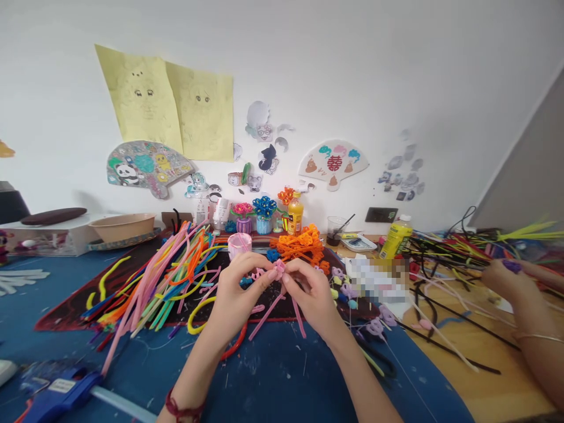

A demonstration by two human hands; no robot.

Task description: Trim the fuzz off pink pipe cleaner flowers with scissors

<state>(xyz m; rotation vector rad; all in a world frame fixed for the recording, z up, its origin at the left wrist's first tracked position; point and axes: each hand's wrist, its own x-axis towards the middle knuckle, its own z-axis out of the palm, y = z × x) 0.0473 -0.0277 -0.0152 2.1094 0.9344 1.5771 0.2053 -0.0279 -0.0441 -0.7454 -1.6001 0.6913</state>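
Both hands meet at the middle of the view around a pink pipe cleaner point(267, 318) bent into a small looped shape at its top, with two straight ends hanging down. My left hand point(240, 288) pinches the loops between thumb and fingertips. From the other side my right hand point(312, 294) pinches the same piece. Fingertips cover part of the loops. Just behind the hands are a pink cup-shaped piece point(239, 242), a heap of orange pipe-cleaner shapes point(304, 244) and a small blue one point(273, 255).
Many coloured pipe cleaners point(150, 282) lie to the left. A blue glue gun point(66, 395) is at the lower left. Yellow-labelled bottle point(395, 238), juice bottle point(295, 215) and plastic cup point(337, 230) stand behind. At right, another person's hand point(506, 285) is over black pipe cleaners.
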